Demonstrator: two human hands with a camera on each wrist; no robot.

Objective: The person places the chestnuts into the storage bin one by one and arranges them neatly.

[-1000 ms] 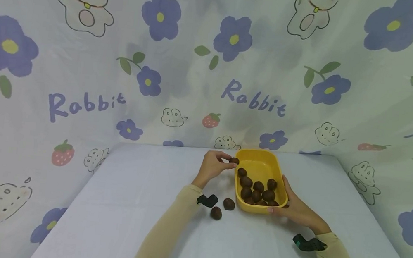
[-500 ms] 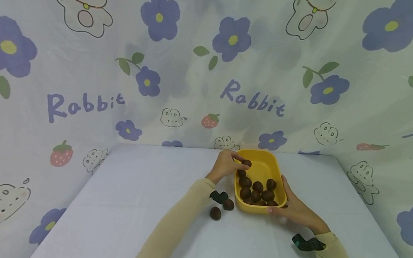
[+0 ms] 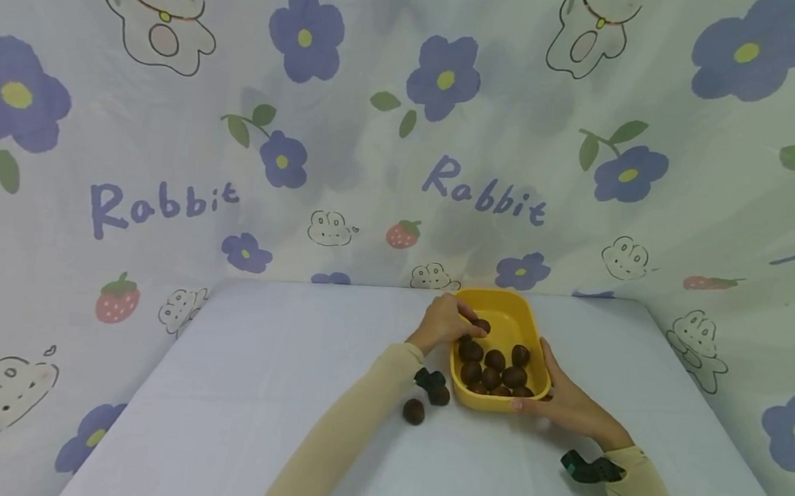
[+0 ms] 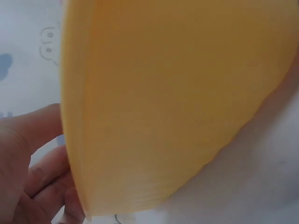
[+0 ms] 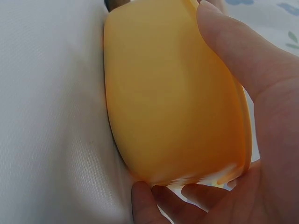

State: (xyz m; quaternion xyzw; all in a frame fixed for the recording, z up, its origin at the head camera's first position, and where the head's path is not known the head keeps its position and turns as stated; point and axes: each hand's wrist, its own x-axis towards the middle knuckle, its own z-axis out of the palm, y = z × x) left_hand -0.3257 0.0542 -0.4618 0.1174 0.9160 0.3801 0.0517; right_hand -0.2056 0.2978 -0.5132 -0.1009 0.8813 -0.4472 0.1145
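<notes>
A yellow rectangular plastic tray [image 3: 514, 323] rests on the white-covered table, its near half holding several round brown chestnuts [image 3: 494, 359]. My left hand [image 3: 445, 322] reaches over the tray's far left side and pinches one chestnut [image 3: 483, 326] low inside it. In the left wrist view the tray wall [image 4: 177, 102] hides that chestnut, and the fingers bend over the rim. My right hand [image 3: 575, 399] grips the tray at its near right corner. The right wrist view shows its thumb [image 5: 238, 51] along the rim, with fingers curled under the other end.
Two loose chestnuts lie on the table left of the tray: one [image 3: 414, 412] in the open, the other [image 3: 439, 396] partly behind the left wrist's black camera [image 3: 429, 380]. A white curtain [image 3: 351, 132] printed with flowers and rabbits hangs behind the table [image 3: 270, 379].
My left hand has moved right with its chestnut, from outside the tray's left rim to down inside the tray. My right hand keeps its grip on the corner.
</notes>
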